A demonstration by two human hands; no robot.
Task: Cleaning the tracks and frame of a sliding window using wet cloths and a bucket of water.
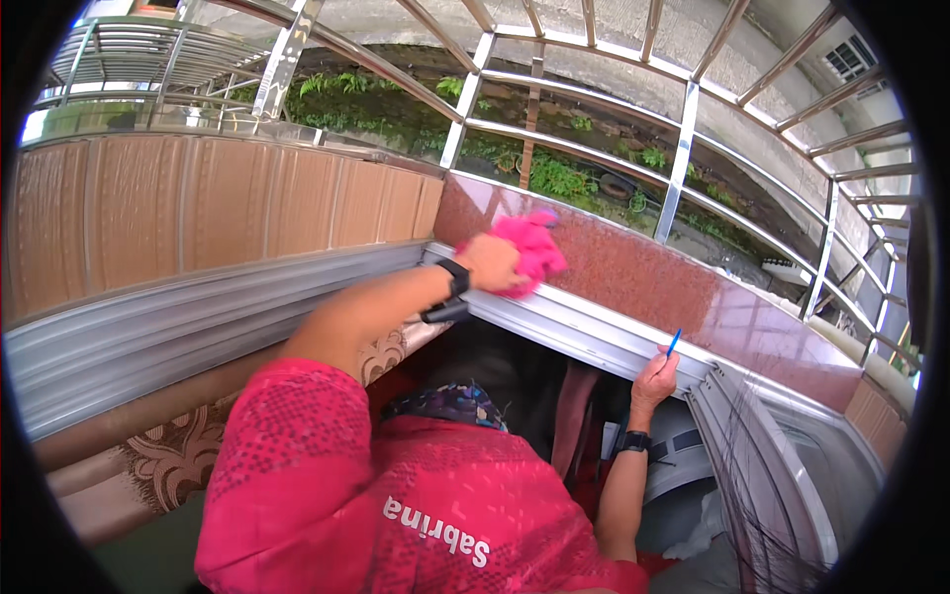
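My left hand (490,263) is closed on a bright pink cloth (535,249), which lies bunched over the inner edge of a reddish stone sill (633,272) and the white window frame (584,322) beside it. To the right, my right hand (654,378) is at the same frame, near its right corner. Its fingers are closed round a slim blue tool with a pointed end (675,343), whose lower part is hidden in the hand. A black band is on each wrist.
Metal bars (683,148) fence the far side of the sill, with green plants (559,178) below. Brown wall tiles (208,193) and silver window tracks (178,302) run along the left. A patterned curtain (178,455) hangs below them. An angled window frame (757,465) stands right.
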